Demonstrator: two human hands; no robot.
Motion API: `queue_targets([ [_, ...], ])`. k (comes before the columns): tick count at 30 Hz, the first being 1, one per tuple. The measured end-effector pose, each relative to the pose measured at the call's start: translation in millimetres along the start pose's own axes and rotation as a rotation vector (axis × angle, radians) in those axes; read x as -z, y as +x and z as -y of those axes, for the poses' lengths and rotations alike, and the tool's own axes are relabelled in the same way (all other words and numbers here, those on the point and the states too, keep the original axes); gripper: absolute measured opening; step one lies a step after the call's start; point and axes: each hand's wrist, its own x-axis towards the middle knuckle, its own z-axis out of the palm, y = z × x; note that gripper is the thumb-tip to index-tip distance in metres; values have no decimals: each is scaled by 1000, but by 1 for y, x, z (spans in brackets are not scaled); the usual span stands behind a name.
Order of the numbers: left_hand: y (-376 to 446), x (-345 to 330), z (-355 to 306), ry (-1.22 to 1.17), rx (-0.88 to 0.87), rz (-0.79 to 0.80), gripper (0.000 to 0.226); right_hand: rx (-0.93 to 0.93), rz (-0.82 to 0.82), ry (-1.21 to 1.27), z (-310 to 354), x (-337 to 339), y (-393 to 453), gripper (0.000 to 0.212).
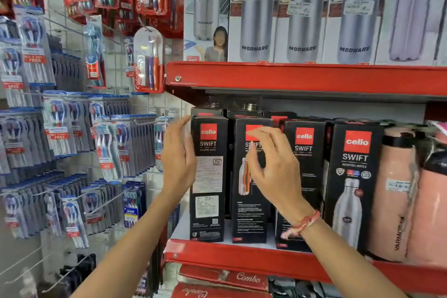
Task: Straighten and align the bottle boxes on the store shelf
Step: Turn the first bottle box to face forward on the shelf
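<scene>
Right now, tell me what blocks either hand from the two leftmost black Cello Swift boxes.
Nothing visible does. The left hand lies flat along the leftmost black Cello Swift box; the right hand hovers open before the second black box.

Bottle boxes (251, 176) side by side on shelf (242, 253)

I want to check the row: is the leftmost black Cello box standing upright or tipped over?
Upright. The leftmost Cello box stands on its base on the red shelf, its logo reading level.
</scene>
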Motion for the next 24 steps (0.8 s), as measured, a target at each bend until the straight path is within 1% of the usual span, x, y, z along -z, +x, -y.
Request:
queue_targets([
  [1, -1, 0, 8, -71, 124, -31, 33, -80, 18, 78, 3, -12, -4, 27],
  [2, -1, 0, 17, -107, 233, -17, 33, -173, 57, 118, 8, -22, -9, 29],
  [3, -5, -2, 29, -128, 334, 33, 37, -235, 107, 123, 13, -34, -17, 32],
  [4, -10, -3, 40, -141, 451, 125, 44, -314, 196, 99, 19, -47, -27, 39],
  [6, -21, -4, 56, -195, 609, 355, 62, -378, 375, 9, 30, -70, -48, 63],
  [7, -25, -4, 64, -249, 666, 456, 64, -405, 475, -31, 36, -80, -58, 78],
  [8, -28, -2, 63, -303, 686, 537, 60, -445, 563, -56, 42, -89, -65, 91],
  [10, -29, 0, 66, -361, 672, 637, 42, -524, 624, -75, 54, -105, -73, 110],
  [12, -26, 4, 63, -389, 664, 638, 23, -561, 578, -84, 60, -113, -68, 119],
  [13, -22, 11, 61, -391, 658, 610, 18, -567, 538, -60, 60, -115, -63, 121],
  [14, -19, 16, 63, -402, 644, 578, 21, -562, 500, -11, 59, -115, -58, 122],
  [16, -12, 28, 64, -445, 581, 565, 36, -549, 474, 160, 51, -109, -47, 124],
  [18, -9, 40, 68, -487, 523, 593, 64, -529, 545, 351, 39, -102, -35, 124],
  [20, -11, 46, 71, -516, 492, 618, 85, -538, 666, 526, 26, -95, -23, 122],
  [22, -20, 44, 74, -500, 457, 581, 92, -545, 770, 624, 15, -92, -16, 119],
  [24, -30, 37, 74, -468, 433, 541, 92, -541, 810, 604, 10, -95, -17, 116],
])
